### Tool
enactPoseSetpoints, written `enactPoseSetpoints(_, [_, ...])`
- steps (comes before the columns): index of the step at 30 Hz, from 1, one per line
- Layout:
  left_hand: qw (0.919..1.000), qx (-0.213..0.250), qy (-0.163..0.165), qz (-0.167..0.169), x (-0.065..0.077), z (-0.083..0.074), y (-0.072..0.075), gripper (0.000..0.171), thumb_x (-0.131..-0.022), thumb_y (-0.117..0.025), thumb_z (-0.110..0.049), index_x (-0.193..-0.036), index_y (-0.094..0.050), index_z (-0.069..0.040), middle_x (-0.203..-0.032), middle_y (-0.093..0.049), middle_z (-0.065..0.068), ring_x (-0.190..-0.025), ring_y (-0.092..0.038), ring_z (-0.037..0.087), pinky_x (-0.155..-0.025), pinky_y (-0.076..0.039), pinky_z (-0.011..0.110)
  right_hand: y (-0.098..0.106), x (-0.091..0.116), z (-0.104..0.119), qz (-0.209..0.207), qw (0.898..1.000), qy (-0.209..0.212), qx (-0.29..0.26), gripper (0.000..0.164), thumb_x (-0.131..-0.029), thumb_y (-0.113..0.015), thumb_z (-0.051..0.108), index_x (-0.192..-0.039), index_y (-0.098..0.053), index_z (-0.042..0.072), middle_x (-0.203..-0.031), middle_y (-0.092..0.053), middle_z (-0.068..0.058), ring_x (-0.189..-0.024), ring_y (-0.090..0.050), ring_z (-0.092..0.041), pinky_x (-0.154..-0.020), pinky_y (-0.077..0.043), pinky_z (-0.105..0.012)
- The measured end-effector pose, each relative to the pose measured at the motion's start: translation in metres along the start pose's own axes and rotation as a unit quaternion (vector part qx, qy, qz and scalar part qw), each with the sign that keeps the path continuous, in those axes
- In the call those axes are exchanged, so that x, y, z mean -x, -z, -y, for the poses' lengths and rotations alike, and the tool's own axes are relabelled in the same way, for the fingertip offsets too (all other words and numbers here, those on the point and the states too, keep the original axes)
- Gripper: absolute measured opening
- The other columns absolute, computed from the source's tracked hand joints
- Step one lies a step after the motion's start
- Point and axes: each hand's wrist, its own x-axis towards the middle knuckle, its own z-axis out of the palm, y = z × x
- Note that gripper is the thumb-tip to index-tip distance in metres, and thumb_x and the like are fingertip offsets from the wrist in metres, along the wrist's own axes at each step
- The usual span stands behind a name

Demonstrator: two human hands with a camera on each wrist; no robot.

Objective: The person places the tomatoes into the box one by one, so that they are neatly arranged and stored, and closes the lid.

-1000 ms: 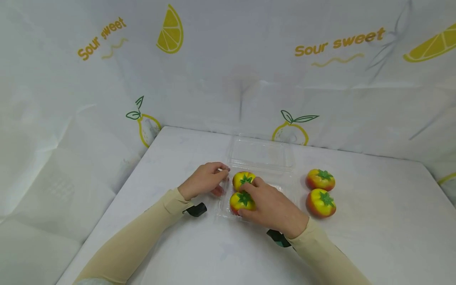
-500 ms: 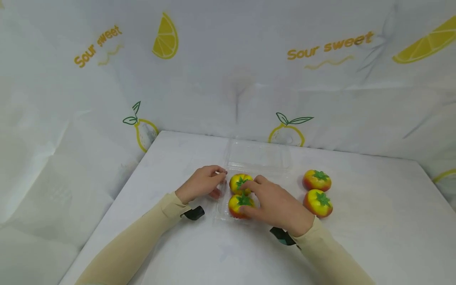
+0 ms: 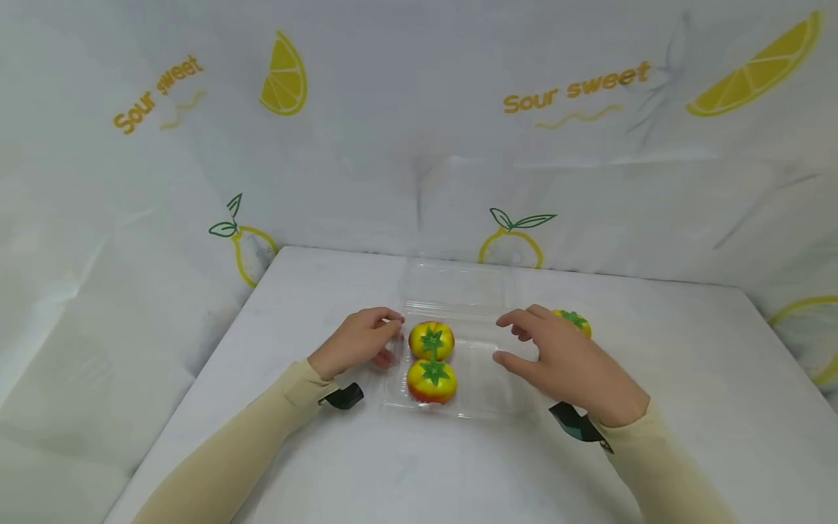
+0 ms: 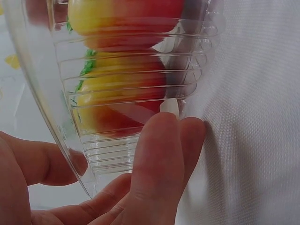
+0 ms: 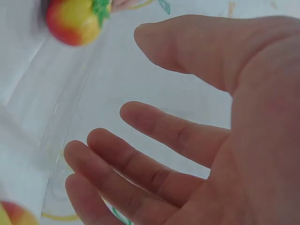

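Note:
A clear plastic clamshell container (image 3: 481,389) lies with its lid flipped back, two yellow-red toy tomatoes (image 3: 432,382) inside along its left side. My left hand (image 3: 356,340) grips the container's left wall; in the left wrist view, the thumb (image 4: 159,159) presses the outside while a fingertip shows through the clear rim. To the right, my right hand (image 3: 569,356) hovers by the container's right edge, fingers apart and loosely bent around nothing. Partly behind it sits another toy tomato (image 3: 585,325); the one in front of that is hidden by the hand.
The transparent lid (image 3: 458,284) lies toward the back of the white table (image 3: 340,451). A white lemon-print sheet (image 3: 366,145) hangs behind and at the left. Dark wrist devices (image 3: 576,422) protrude beneath both wrists.
My right hand has left the two tomatoes in the container and moved right, in front of the outside pair. The left hand keeps its place at the wall. The head view has shifted slightly.

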Motion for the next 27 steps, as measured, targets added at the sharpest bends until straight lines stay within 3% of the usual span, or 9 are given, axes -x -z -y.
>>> enactPoseSetpoints(6, [1.0,0.003,0.002,-0.001,0.002,-0.002,0.0,0.039,-0.111,-0.056,-0.034,-0.139,-0.067,-0.01,-0.119,-0.077,0.012,-0.073,-0.077,0.02,-0.072,-0.068,0.034,0.009,0.016,-0.028,-0.018,1.0,-0.01,0.019,0.039,-0.097,-0.08,0.035,-0.128,-0.072,0.013,-0.115,-0.07,-0.002,-0.105,-0.068,-0.021,-0.092,-0.059,-0.046])
enactPoseSetpoints(11, [1.0,0.0,0.002,0.0,0.002,-0.004,-0.001,0.039,-0.111,-0.056,-0.033,-0.14,-0.067,-0.008,-0.119,-0.077,0.013,-0.072,-0.077,0.021,-0.071,-0.068,0.034,0.012,0.029,-0.049,-0.01,0.999,-0.04,0.023,0.039,-0.097,-0.08,0.039,-0.127,-0.072,0.015,-0.121,-0.07,-0.007,-0.107,-0.068,-0.024,-0.094,-0.06,-0.051])
enactPoseSetpoints(19, [1.0,-0.003,-0.002,0.001,0.002,-0.003,0.0,0.039,-0.112,-0.056,-0.034,-0.14,-0.067,-0.009,-0.118,-0.077,0.013,-0.072,-0.077,0.021,-0.07,-0.068,0.035,0.013,0.044,-0.074,0.0,0.993,-0.104,0.053,0.058,-0.094,-0.082,0.051,-0.131,-0.069,0.009,-0.115,-0.068,-0.014,-0.099,-0.065,-0.03,-0.082,-0.06,-0.051])
enactPoseSetpoints(27, [0.9999,-0.012,-0.002,-0.001,0.001,-0.002,0.0,0.038,-0.112,-0.056,-0.034,-0.139,-0.068,-0.01,-0.118,-0.077,0.012,-0.072,-0.077,0.02,-0.071,-0.068,0.034,0.008,0.045,-0.084,0.019,0.988,-0.146,0.046,0.078,-0.089,-0.081,0.064,-0.133,-0.067,0.002,-0.116,-0.071,-0.019,-0.101,-0.065,-0.032,-0.08,-0.061,-0.052])
